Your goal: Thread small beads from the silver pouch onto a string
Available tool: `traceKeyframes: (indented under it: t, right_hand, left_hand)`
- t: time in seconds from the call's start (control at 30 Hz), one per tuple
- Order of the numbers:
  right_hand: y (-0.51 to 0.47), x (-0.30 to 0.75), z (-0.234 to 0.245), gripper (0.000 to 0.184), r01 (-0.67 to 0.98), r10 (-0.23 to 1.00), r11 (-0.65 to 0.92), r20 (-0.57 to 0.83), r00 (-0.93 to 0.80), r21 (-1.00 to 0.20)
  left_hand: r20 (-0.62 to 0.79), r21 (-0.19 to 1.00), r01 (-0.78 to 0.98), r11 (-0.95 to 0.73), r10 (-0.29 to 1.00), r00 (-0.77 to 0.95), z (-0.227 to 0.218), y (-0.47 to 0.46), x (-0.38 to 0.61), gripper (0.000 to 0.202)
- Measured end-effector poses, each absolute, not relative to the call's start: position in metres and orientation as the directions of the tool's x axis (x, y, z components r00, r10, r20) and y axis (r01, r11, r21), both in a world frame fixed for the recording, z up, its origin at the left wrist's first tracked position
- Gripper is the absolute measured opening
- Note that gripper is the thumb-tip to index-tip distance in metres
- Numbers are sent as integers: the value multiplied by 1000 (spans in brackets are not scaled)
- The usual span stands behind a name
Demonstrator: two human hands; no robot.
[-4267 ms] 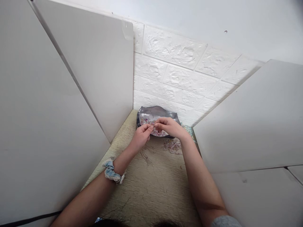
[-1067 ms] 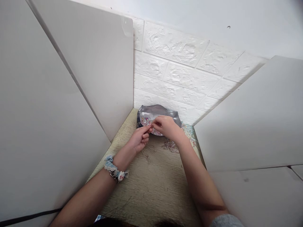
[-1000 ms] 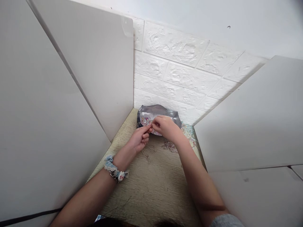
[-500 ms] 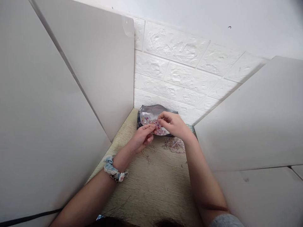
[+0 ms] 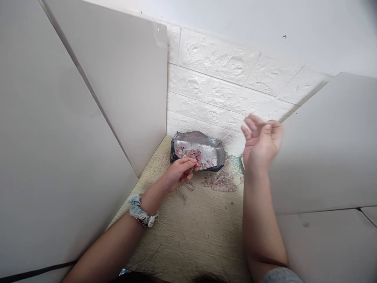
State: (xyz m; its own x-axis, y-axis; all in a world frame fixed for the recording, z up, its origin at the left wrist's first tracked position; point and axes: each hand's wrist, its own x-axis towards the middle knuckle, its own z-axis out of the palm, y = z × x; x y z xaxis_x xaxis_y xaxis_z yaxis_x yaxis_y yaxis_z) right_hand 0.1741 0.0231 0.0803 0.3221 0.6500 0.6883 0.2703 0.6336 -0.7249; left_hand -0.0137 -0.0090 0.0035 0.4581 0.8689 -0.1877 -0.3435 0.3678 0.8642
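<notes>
My left hand (image 5: 185, 169) is pinched, thumb against fingertips, just over the front edge of a silver-lined pouch (image 5: 216, 151). A thin bead string (image 5: 185, 192) trails from beneath this hand onto the tabletop; the pinched part is too small to see clearly. Small pink, red and gold beads (image 5: 191, 152) lie inside the pouch. Raised to the right, away from the pouch, my right hand (image 5: 261, 139) has thumb and forefinger pressed together and the other fingers loosely spread. It is blurred, and whatever sits in the pinch cannot be made out.
A pile of pinkish bead strands (image 5: 222, 181) lies right of the pouch's front, with greenish strands (image 5: 234, 161) behind it. White panels (image 5: 132, 78) close in the wooden tabletop (image 5: 188, 232) at left and right. A white brick-pattern wall (image 5: 224, 90) stands behind.
My right hand has pulled away from the left hand, up and to the right, uncovering the pouch's right side and the strands there. The left hand has hardly moved.
</notes>
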Motion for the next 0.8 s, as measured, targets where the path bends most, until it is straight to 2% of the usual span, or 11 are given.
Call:
traceKeyframes:
  t: [0.07,0.17,0.27,0.33,0.47,0.63,0.7,0.8]
  right_hand:
    - [13,169,88,13,347,490,687,760,428,-638]
    - [-5,158,99,6,445,322,716,820,472,-538]
    - [-17,150,106,7,490,265,731,860,437,-474]
    - [-20,148,108,8,485,285,739,869,405,-468]
    - [-19,150,107,9,408,414,753,854,316,-516]
    - [-22,155,107,7,270,632,748,775,-9,-606]
    - [-26,155,109,7,309,684,716,717,-131,-626]
    - [-29,152,113,9,452,716,685,642,-274,-571]
  left_hand:
    - [-176,864,-346,365,864,472,3,-9,-14,23]
    - [-85,867,-394,305,870,486,3,-10,-14,21]
    - [-20,862,-433,263,872,489,4,-11,-14,25]
    - [-20,855,-441,272,868,496,5,-11,-15,27]
    - [8,854,-456,250,870,494,8,-12,-16,29]
    - [21,883,-419,212,874,485,6,-12,-15,37]
    - [62,915,-385,118,904,424,4,-12,-14,39]
    - [155,933,-356,-50,949,273,1,-11,-13,30]
